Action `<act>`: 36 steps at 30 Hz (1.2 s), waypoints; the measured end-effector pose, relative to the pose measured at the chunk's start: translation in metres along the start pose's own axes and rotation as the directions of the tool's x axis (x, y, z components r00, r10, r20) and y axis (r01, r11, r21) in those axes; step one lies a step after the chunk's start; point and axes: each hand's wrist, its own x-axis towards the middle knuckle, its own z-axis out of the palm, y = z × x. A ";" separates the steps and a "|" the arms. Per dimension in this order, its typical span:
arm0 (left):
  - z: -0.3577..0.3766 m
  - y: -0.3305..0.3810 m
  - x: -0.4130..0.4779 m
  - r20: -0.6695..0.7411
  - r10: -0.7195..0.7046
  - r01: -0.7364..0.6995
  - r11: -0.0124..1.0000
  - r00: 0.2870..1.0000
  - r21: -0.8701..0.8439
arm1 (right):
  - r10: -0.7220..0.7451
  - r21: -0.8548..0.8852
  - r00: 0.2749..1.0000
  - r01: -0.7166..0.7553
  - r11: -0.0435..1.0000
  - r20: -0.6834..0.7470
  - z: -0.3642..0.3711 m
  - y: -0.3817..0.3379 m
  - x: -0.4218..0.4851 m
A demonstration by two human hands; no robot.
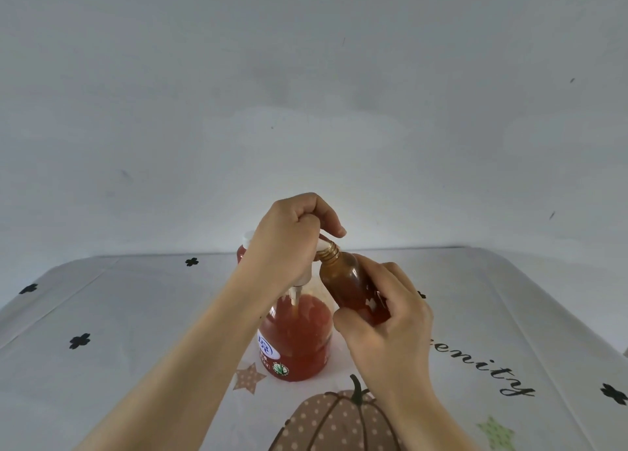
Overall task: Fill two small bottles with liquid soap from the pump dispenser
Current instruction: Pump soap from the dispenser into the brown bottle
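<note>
Within the right grip (384, 318), bottle (351, 289) meets pump (322, 245).

Plain pale wall (306, 76) behind worktop (136, 314), few small dark marks. Worktop cloth white: pumpkin print (333, 423) at near edge; black clovers (80, 341), stars (249, 377), script lettering (482, 365) around it. Light even.

Left hand (289, 243) curls over the pump dispenser (295, 335), right hand (387, 318) grips the tilted small bottle (350, 287) (seemingly touching the nozzle (323, 245)).
</note>
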 end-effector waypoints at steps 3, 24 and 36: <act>-0.005 0.003 -0.001 -0.024 0.031 -0.032 0.999 0.999 -0.037 | -0.017 0.036 1.000 0.017 0.999 0.013 0.000 -0.005 0.000; -0.006 0.006 0.000 -0.008 0.038 -0.039 0.984 0.999 -0.176 | -0.021 0.039 0.999 0.020 0.999 0.025 -0.001 -0.005 0.001; -0.002 0.006 -0.004 -0.001 0.057 -0.057 0.991 0.998 -0.122 | -0.006 0.035 1.000 0.005 0.999 0.025 -0.002 -0.003 0.000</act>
